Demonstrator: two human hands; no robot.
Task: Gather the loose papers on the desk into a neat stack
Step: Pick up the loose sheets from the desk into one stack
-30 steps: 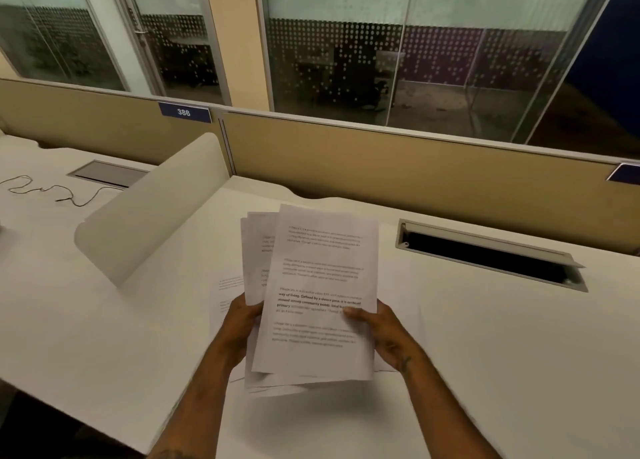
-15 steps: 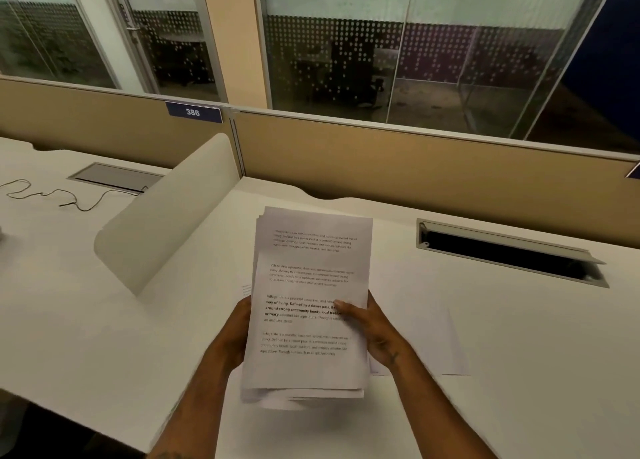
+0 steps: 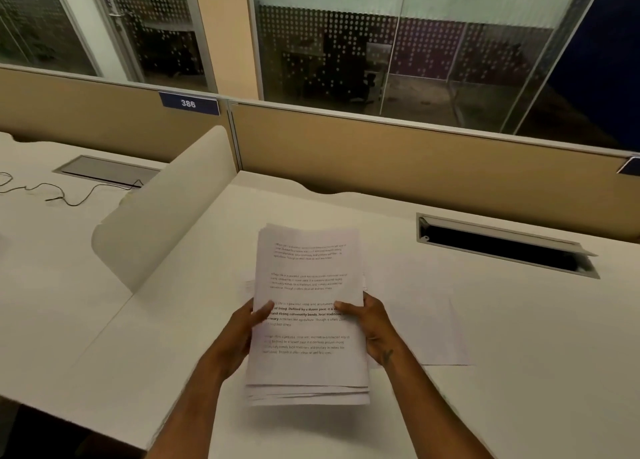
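Sheaf of papers (image 3: 308,306), lower centre of frame, raised off desk (image 3: 519,389); left hand (image 3: 242,334) and right hand (image 3: 372,327) clamped on its side edges. Step: squaring. Bottom edges uneven; likely needs tapping level. One loose sheet (image 3: 429,323) lower right, ungathered

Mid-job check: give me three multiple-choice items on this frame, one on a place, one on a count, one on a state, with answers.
1. Where does a loose white sheet lie?
A. Right of the held stack
B. On the left desk
C. In the cable slot

2. How many hands grip the stack of printed white papers?
A. None
B. One
C. Two

3. The stack's bottom edges are:
A. Flush
B. Uneven
C. Stapled

Answers: 1 A, it lies flat by the right hand. 2 C, the left hand grips too. 3 B, sheet edges show staggered.
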